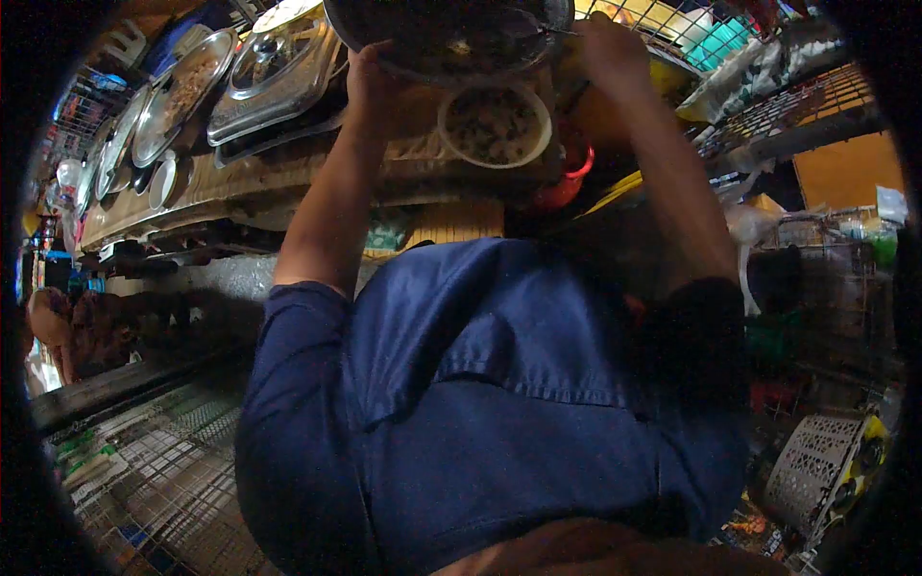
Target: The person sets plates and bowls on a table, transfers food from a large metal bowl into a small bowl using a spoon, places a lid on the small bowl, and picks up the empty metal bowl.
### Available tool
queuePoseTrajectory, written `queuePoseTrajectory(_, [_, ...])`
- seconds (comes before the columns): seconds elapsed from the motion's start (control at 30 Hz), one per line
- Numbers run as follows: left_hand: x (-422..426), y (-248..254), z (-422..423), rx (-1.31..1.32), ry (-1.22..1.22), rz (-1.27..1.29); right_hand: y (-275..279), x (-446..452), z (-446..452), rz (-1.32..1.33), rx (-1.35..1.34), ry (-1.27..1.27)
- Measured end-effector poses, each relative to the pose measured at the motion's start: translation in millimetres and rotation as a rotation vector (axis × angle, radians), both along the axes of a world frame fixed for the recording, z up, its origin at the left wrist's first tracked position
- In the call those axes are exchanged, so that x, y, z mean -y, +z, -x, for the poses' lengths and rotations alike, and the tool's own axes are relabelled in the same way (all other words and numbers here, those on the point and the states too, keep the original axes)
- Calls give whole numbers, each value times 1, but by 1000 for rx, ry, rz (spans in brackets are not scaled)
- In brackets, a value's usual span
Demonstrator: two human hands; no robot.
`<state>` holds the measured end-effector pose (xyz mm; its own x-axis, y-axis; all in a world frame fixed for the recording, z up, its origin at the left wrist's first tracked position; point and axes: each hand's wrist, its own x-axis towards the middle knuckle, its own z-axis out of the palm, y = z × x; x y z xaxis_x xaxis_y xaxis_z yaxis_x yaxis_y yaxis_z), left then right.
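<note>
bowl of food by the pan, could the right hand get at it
Probably yes: the bowl is uncovered and near the right hand, with only the pan close to its far rim, though the utensil in that hand may hinder.

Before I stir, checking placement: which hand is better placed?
The right hand, I'd judge: it seems to hold a utensil reaching into the pan, while the left hand holds the pan's rim.

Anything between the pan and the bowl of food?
Nothing visible stands between the pan and the bowl. The left hand is at the pan's left side, the right hand off to its right.
</note>
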<state>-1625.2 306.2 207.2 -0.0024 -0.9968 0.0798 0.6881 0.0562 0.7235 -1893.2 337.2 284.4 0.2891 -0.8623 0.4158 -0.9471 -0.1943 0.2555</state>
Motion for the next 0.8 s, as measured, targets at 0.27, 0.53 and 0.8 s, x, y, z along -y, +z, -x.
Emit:
queuePoseTrajectory(0.27, [9, -11, -2, 28, -48, -11, -45, 38, -4, -243, 408, 6])
queuePoseTrajectory(0.53, [2, 1, 1, 88, 20, -5, -30, 34, -6, -850, 943, 157])
queuePoseTrajectory(0.8, [5, -3, -6, 87, 48, -49, -5, 11, 14, -707, 794, 85])
